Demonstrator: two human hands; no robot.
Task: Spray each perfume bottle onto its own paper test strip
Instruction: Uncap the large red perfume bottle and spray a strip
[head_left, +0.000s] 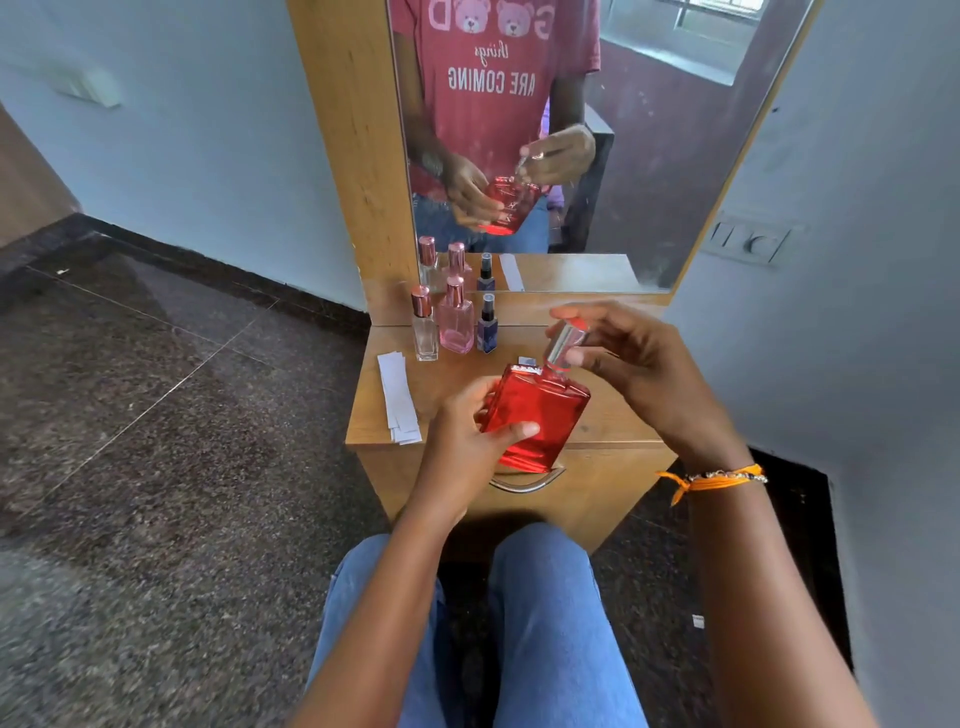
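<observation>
My left hand (467, 431) grips a flat red perfume bottle (537, 415), tilted a little to the right above the front of the wooden dresser top (613, 415). My right hand (639, 364) pinches the bottle's silver cap (563, 345) between thumb and fingers; whether the cap is seated on the neck or lifted off it I cannot tell. A stack of white paper test strips (397, 395) lies at the left edge of the top. At the back left stand a clear bottle (425, 325), a pink bottle (456, 317) and a small dark blue spray bottle (487, 325).
A tall mirror (623, 130) in a wooden frame rises behind the dresser and reflects the bottles and both hands. A metal drawer handle (524, 486) sits below the red bottle. My knees in blue jeans (550, 597) are close to the dresser front.
</observation>
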